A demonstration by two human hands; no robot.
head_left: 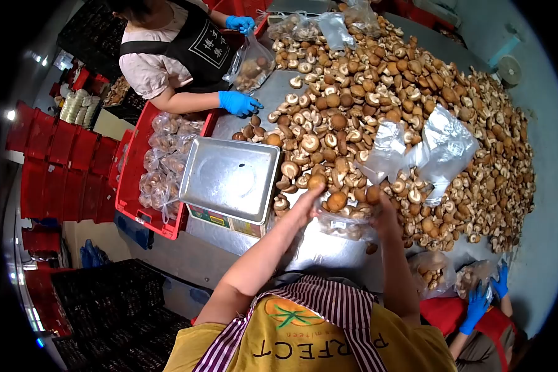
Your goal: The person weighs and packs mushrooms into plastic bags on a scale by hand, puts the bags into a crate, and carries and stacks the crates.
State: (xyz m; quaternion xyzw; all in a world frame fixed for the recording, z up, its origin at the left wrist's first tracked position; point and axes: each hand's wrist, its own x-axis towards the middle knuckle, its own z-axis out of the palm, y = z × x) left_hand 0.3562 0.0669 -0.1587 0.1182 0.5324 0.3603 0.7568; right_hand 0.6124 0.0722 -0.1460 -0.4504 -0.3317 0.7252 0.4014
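My left hand [309,204] is closed around a brown-capped mushroom [316,181] at the near edge of a large mushroom pile [378,93]. Opposite it, my right hand [385,214] has its fingers curled on another mushroom [373,194]; part of the grip is hidden. Between and just below the hands, a clear plastic bag [346,230] with mushrooms in it rests on the metal table. More caps, one orange-brown, show at the bag's mouth. Loose, flattened plastic bags [446,146] lie on the pile beyond my right hand.
A scale with a metal pan [230,177] stands at left, beside a red crate [144,214] of bagged mushrooms. Across the table, a blue-gloved co-worker [239,102] holds a filled bag [254,67]. Another co-worker's blue gloves [477,307] are beside filled bags at lower right.
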